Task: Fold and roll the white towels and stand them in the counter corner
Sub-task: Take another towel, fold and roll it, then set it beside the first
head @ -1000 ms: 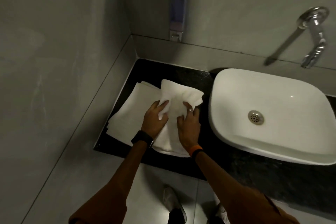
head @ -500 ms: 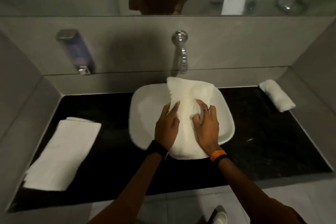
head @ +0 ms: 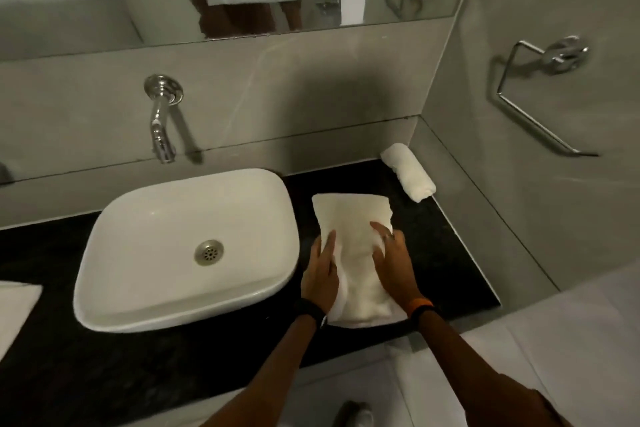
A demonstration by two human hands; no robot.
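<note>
A folded white towel [head: 353, 218] lies lengthwise on the black counter [head: 450, 253], right of the basin. My left hand [head: 322, 274] grips its left edge and my right hand [head: 393, 262] presses on its right side, fingers spread over the cloth. A rolled white towel [head: 408, 172] lies on its side in the far right corner of the counter, against the wall ledge. Another flat white towel [head: 15, 308] shows at the left frame edge.
A white basin [head: 187, 246] sits on the counter under a chrome wall tap [head: 161, 114]. A mirror strip [head: 242, 17] runs along the back wall. A chrome towel ring [head: 540, 87] hangs on the right wall. Pale floor tiles lie below.
Both hands carried the folded towel from the left stack, over the basin, to the counter right of the basin. My view swung right with it.
</note>
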